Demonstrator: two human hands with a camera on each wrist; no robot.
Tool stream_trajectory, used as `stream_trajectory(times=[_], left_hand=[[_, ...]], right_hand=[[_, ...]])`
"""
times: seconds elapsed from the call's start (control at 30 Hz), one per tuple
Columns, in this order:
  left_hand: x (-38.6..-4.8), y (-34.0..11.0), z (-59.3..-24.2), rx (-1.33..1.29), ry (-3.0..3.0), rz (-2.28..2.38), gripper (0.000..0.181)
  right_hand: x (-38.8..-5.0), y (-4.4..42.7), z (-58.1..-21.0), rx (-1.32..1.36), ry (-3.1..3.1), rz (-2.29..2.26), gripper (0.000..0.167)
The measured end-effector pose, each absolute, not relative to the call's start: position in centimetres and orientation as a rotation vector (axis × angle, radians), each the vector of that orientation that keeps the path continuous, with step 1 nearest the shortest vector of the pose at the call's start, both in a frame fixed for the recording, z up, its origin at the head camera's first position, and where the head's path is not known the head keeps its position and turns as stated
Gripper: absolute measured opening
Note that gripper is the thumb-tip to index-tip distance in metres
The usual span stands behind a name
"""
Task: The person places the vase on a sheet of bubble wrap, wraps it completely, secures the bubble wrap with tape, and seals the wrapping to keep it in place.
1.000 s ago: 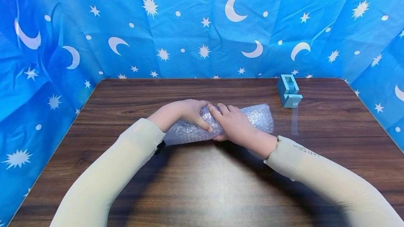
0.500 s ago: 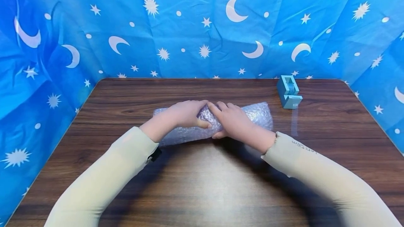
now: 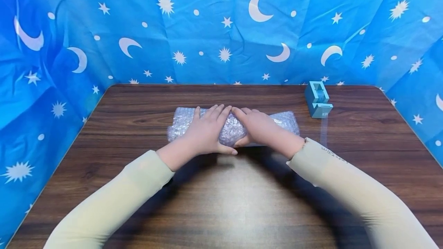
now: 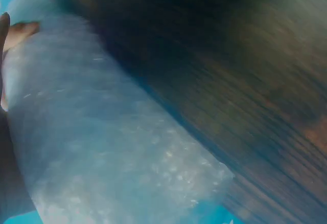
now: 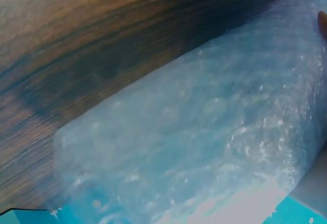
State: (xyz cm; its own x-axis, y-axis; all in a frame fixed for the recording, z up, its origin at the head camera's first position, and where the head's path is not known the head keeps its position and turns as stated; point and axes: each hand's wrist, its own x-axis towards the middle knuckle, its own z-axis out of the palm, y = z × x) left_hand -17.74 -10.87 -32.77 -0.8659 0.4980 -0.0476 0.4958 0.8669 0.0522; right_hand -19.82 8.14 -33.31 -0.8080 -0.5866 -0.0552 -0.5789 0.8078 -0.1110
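Bubble wrap (image 3: 232,130) lay in a bulging bundle across the middle of the worktop (image 3: 235,206), running left to right beneath both hands. What it enclosed, if anything, could not be made out. The left hand (image 3: 205,130) pressed on it from above, fingers spread and straight, thumb along the near side. The right hand (image 3: 261,126) seemed to grip it, thumb on the near side and fingers bent over the top, though neither wrist view showed the fingertips clearly. Nothing visible fastened the wrap, so it would probably spring loose if the hands eased off. Pressing too hard could burst bubbles or make the bundle skid. Farther right stood the dispenser (image 3: 316,101), a tape strip (image 3: 324,130) trailing from its near side. That strip's near end lay close to the right sleeve (image 3: 332,168), so a careless sweep might snag or crumple it.
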Motion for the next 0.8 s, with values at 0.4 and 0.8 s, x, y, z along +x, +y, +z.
stream_trajectory(times=[0.4, 0.8], left_hand=[[-17.2, -11.1, -34.0, 0.933, 3.15, -0.139, 0.126], [-18.2, -10.7, -35.8, 1.058, 3.308, -0.412, 0.12]], right_hand=[[-20.8, 8.3, -33.3, -0.882, 2.81, -0.316, 0.107], [-22.6, 8.4, -32.4, -0.906, 2.724, -0.306, 0.103]])
